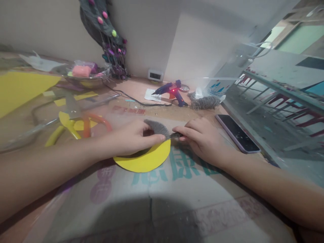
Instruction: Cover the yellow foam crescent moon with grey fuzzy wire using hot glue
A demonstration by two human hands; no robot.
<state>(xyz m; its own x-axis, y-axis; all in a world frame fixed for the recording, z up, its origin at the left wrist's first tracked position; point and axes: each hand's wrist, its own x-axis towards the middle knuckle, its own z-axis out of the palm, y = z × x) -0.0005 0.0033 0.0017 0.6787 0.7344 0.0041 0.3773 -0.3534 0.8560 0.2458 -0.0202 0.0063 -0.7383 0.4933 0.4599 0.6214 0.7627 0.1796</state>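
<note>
Over the middle of the table, my left hand (pixel 136 136) grips a curved piece between thumb and fingers. Its upper part (pixel 158 127) is grey and looks wound with yarn. Below, a smooth yellow crescent (pixel 146 162) shows, its upper edge hidden by my hand. My right hand (pixel 199 138) is closed in a pinch on a short dark strand (pixel 175 135) that meets the grey part beside my left thumb. Whether the strand is yarn is too blurred to tell.
Behind my hands are a blue glue gun (pixel 168 88) with a red light and a grey yarn skein (pixel 205 102). A phone (pixel 238 133) lies at right. Yellow-handled scissors (pixel 69 125), an orange-handled tool (pixel 87 125) and a yellow sheet (pixel 22 89) are at left.
</note>
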